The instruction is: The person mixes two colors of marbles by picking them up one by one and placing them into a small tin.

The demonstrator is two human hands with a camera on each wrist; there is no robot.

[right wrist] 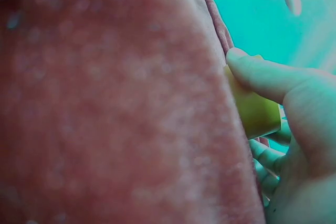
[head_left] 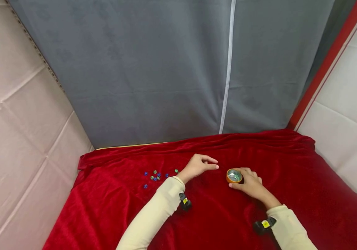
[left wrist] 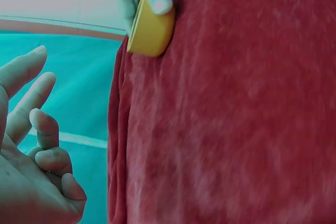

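My right hand [head_left: 249, 183] grips a small round yellow-orange bowl [head_left: 229, 180] with a shiny silvery inside. Something greenish shows at the bottom of the bowl, too small to make out. In the right wrist view the thumb [right wrist: 262, 74] lies along the yellow wall, with fingers on its far side. To the left of the bowl my left hand [head_left: 196, 167] hovers apart from it, thumb and index finger spread. The left wrist view shows the other fingers [left wrist: 52, 160] bent loosely, with nothing visible between the fingertips.
Several small blue and green glass marbles [head_left: 155, 179] lie scattered on the red velvet cloth [head_left: 103, 208], left of my left hand. A grey curtain [head_left: 150, 69] hangs behind the cloth's far edge. Pale walls [head_left: 19, 121] stand at both sides.
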